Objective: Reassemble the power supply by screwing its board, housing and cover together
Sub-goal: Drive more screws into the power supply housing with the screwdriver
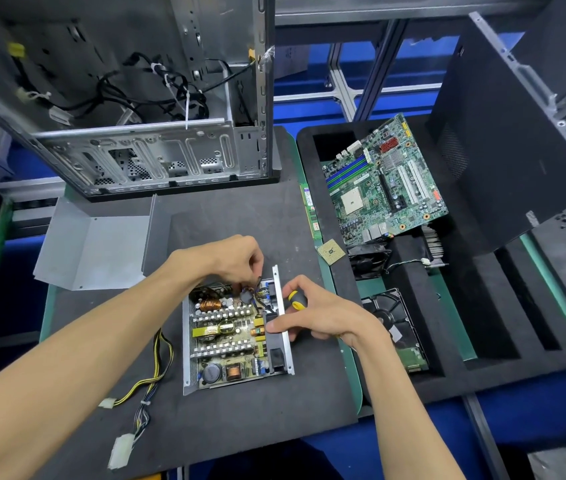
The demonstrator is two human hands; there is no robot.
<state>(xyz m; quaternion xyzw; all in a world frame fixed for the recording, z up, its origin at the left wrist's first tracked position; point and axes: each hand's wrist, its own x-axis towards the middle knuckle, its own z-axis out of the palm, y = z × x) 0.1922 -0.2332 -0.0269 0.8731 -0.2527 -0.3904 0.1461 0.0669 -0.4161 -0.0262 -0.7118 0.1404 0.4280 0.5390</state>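
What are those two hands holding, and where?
Right hand grips a screwdriver by its handle. Left hand pinches something too small to identify.

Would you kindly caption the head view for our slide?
Left hand reaches into the open power supply; right hand holds a yellow-black screwdriver.

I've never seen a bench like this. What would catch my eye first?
Probably the open power supply at the centre, its board full of copper coils, with the left hand at its far corner and the right hand gripping a yellow-and-black screwdriver. To the right a green motherboard leans in black foam.
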